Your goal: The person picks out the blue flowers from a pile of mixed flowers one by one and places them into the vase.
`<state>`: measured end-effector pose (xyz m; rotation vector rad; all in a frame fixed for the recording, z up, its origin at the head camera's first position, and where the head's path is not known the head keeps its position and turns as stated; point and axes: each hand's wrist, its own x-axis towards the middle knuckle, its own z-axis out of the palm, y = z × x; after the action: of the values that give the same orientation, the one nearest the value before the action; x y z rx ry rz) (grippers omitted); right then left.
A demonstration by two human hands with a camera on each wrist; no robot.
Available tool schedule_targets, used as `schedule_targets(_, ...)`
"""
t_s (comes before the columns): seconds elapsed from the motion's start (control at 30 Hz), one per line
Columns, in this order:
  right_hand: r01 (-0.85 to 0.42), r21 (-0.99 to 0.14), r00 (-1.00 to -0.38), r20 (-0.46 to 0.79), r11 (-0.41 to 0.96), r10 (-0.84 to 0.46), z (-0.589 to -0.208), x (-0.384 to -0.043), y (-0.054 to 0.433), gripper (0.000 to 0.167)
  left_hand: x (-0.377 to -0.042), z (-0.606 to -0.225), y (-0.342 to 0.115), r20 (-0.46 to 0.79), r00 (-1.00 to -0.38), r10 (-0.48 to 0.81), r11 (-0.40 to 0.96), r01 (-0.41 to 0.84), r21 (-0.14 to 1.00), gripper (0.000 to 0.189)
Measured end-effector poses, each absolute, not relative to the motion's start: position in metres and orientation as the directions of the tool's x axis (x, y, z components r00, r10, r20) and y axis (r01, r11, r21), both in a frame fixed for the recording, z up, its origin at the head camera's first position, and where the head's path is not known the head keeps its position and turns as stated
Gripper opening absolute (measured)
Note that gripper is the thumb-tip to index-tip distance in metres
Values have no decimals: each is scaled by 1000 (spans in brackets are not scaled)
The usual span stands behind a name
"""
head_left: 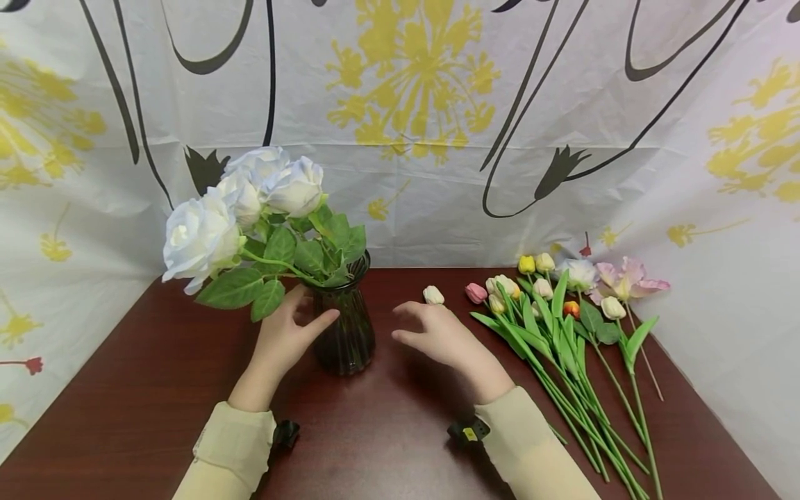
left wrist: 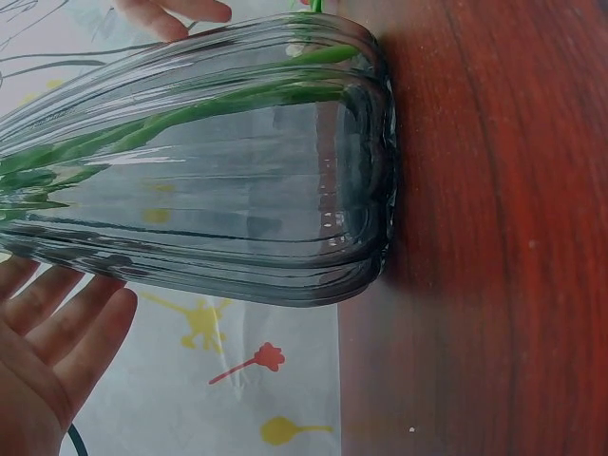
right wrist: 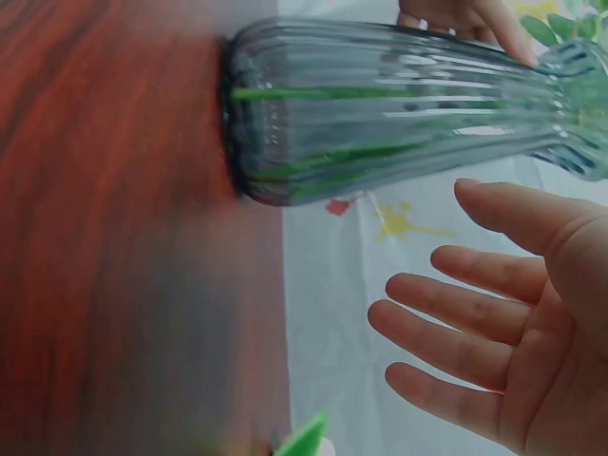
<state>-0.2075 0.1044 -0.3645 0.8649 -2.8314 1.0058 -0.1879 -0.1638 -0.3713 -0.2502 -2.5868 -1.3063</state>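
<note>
A dark, ribbed glass vase (head_left: 344,333) stands upright on the table, with green stems showing through its wall. Pale blue-white roses (head_left: 250,201) with green leaves lean out of its mouth to the left. My left hand (head_left: 289,333) is at the vase's left side, thumb toward the front; in the left wrist view its extended fingers (left wrist: 71,318) lie right at the glass. To the right of the vase, my right hand (head_left: 440,335) is held with nothing in it, its fingers spread and loosely bent in the right wrist view, thumb near the vase's neck.
On the right of the dark red table (head_left: 375,444) lie several loose tulips (head_left: 550,326) with long stems, a pink flower (head_left: 628,281) and a pale bloom (head_left: 578,274). A white tulip head (head_left: 432,295) is behind my right hand. A patterned white cloth (head_left: 406,208) hangs behind.
</note>
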Motion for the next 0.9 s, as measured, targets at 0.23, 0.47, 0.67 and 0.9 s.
schedule_targets(0.23,-463,-605,-874,189,648,-448,-352,-207,119,33,-187,-370,-164,235,-971,36,586,211,782,72)
schedule_targets(0.47,-464,-601,-879,218,651,-425,-342,-204,132,26,-188,-371,-163,261,-964,42,577,237,781,70)
schedule_targets(0.67,-414,-609,-905,198,677,-377,-338,-200,148,28,-188,-371,-163,270,-962,45,579,245,778,71)
schedule_targets(0.9,-429,-561,-900,198,708,-388,-342,-201,175,28,-187,-371,-164,226,-973,37,585,205,785,75)
